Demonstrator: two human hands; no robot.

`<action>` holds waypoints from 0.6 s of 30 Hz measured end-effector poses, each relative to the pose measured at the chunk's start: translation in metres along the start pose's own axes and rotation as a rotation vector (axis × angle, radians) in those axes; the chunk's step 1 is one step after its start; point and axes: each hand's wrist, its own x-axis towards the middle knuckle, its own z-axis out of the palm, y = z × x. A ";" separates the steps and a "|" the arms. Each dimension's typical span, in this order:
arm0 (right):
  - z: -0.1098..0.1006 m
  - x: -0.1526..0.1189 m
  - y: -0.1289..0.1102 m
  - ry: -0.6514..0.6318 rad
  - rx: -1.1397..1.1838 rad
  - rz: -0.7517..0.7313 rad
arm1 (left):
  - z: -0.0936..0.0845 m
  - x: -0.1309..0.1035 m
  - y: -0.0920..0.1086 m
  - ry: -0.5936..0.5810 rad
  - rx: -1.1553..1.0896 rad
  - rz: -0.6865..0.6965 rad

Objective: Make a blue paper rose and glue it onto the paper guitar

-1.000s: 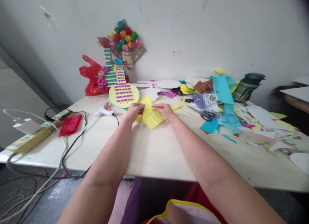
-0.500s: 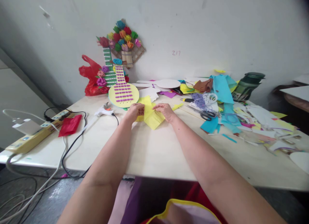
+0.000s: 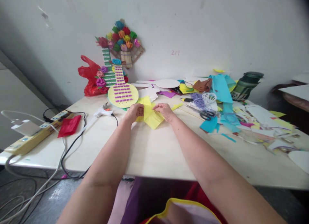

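Both my hands hold a sheet of thin yellow paper (image 3: 153, 117), which looks like crepe paper, over the middle of the table. My left hand (image 3: 136, 112) has its fingers curled around the paper's left side. At the right side my right hand (image 3: 164, 111) pinches the paper between thumb and fingers. Just behind my left hand lies a paper guitar (image 3: 123, 95) with a round yellow body and purple strips. Left of my left hand rests a white glue gun (image 3: 103, 112) with a black cord.
A yellow power strip (image 3: 31, 140) with a charger and a red paper packet (image 3: 69, 125) lie at the left. On the right are scissors (image 3: 206, 114), yarn (image 3: 198, 100), blue crepe paper (image 3: 221, 88), paper scraps and a dark green bottle (image 3: 248, 86). Cables hang over the front edge.
The view has shifted very slightly. My hands hold the yellow paper in nearly the same place and pose as before.
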 end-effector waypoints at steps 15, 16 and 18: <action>-0.001 -0.001 -0.001 -0.032 0.034 0.022 | 0.000 -0.003 -0.005 -0.006 0.181 0.189; -0.002 0.000 0.000 -0.037 0.043 -0.010 | 0.000 -0.003 -0.005 -0.011 0.185 0.194; -0.005 0.002 0.002 -0.038 0.076 -0.076 | -0.001 -0.003 -0.005 -0.018 0.192 0.202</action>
